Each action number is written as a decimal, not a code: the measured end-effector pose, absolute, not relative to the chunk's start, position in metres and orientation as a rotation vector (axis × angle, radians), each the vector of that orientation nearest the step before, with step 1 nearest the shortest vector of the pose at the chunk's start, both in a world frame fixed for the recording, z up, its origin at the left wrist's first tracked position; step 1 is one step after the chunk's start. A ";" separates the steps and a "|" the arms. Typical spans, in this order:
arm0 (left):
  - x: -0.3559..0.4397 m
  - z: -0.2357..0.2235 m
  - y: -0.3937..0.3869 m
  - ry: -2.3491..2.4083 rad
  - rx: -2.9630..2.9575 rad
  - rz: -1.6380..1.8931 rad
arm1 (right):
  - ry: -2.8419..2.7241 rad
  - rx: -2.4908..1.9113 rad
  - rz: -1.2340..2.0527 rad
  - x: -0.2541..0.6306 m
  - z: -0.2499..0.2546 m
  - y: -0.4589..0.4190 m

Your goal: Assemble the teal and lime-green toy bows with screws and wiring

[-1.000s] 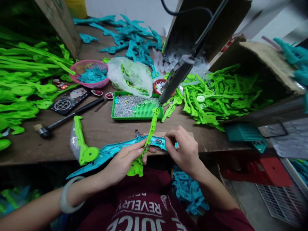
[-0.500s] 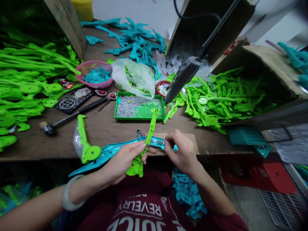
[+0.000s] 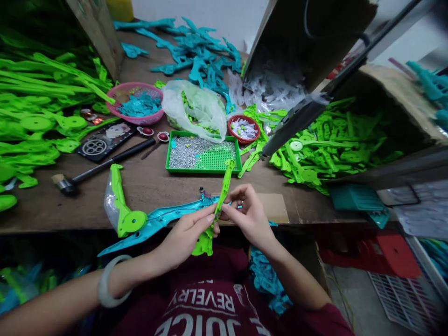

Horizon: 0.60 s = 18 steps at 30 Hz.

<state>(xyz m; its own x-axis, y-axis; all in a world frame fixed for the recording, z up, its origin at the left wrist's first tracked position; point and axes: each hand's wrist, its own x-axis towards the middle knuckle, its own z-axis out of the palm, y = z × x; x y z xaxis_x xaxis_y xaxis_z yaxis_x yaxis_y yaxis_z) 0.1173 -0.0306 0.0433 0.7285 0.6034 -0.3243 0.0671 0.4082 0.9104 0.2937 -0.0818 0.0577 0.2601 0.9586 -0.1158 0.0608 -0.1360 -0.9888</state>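
Note:
My left hand (image 3: 191, 233) is closed around a long bright-green plastic part (image 3: 226, 184), which stands tilted with its round end low. Against its middle, the fingertips of my right hand (image 3: 247, 214) are pinched together; what is between them is too small to make out. Behind both hands a long blue plastic shell (image 3: 164, 219) lies along the table's front edge, with thin wires near its middle. Another green arm piece (image 3: 133, 221) with a clear grey section is joined to the shell's left part. My right hand hides some of the shell's right end.
A green tray (image 3: 203, 170) of small metal screws lies beyond my hands. A hammer (image 3: 112, 162) and a dark phone-like object (image 3: 100, 142) are left. Behind are a pink basket (image 3: 157, 116) and a red basket (image 3: 254, 140). A dark power-tool body (image 3: 297, 123) hangs at right.
My right hand has moved left from the shell's right end to the green part's middle. The green part has shifted slightly right in my left hand.

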 end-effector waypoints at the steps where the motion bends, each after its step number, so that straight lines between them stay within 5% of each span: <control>1: 0.116 0.043 -0.030 0.709 1.139 0.374 | -0.939 -1.444 1.108 0.292 0.057 -0.082; 18: 0.116 0.037 -0.032 0.861 1.441 0.579 | -0.558 -1.285 1.500 0.270 0.043 -0.081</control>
